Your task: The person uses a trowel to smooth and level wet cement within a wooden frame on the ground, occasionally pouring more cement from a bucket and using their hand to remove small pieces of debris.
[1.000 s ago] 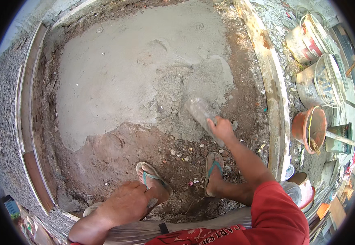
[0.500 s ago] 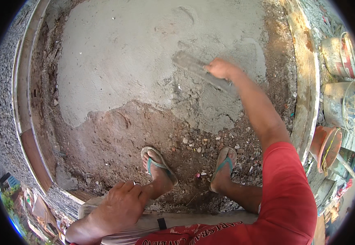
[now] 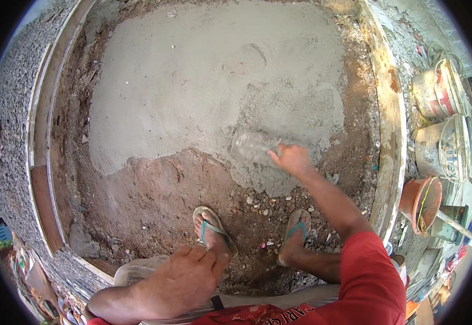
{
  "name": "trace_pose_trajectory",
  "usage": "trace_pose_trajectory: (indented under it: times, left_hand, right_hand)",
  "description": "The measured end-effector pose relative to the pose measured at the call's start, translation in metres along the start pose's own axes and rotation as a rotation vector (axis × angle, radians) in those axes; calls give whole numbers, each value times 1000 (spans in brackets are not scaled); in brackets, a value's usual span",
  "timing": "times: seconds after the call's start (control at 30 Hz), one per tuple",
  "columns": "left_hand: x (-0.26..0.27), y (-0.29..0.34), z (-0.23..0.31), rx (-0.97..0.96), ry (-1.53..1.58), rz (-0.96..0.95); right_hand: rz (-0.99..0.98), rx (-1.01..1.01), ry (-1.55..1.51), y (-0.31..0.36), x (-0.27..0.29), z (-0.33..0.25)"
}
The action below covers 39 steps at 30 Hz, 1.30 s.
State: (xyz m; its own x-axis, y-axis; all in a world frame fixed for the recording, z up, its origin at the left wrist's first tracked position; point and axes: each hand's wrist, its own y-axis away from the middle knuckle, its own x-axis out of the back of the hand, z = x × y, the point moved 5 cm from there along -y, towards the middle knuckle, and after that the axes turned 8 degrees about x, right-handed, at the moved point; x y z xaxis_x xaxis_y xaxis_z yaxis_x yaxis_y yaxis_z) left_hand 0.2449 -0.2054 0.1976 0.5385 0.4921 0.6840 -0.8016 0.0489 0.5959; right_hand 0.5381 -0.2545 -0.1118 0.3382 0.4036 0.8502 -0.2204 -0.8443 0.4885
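Note:
My right hand (image 3: pixel 293 158) is closed around the handle of a flat rectangular finishing trowel (image 3: pixel 252 146), grey and blurred by motion. Its blade lies low over the near right part of the wet cement (image 3: pixel 192 81), where the surface looks rougher than the smooth grey spread farther off. My left hand (image 3: pixel 184 279) rests by my left knee, fingers curled inward, nothing visible in it. In front of the cement's ragged near edge lies bare brown soil (image 3: pixel 143 189).
My feet in sandals (image 3: pixel 214 227) stand on soil with pebbles (image 3: pixel 265 211). Wooden form boards (image 3: pixel 387 103) border the patch on both sides. Beyond the right board stand two whitish buckets (image 3: pixel 436 92), an orange bucket (image 3: pixel 417 200) and a dark green bucket (image 3: pixel 450 222). Gravel (image 3: pixel 13 119) lies left.
My right hand has drawn the trowel nearer to me, and the blade has turned flatter to view. The whole view has shifted slightly. My left hand stays by the knee.

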Motion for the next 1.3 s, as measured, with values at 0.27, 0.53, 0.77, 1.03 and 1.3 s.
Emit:
trace_pose_trajectory:
  times: [0.27,0.53,0.77,1.03,1.3]
  left_hand:
    - [-30,-10,-61,155,318,-97]
    - [-12,-49,-105,331,241,-182]
    - [27,-81,-114,227,102,-14]
    - [35,-105,-99,214,138,-55]
    - [12,-78,-112,344,168,-125]
  right_hand:
    - [515,-368,-233,-217,133,217]
    - [237,-448,-558,-303,156,157]
    - [-138,39,-236,-258,90,44]
    - [33,215,191,-257,97,42]
    - [466,-606,-125,-274,140,337]
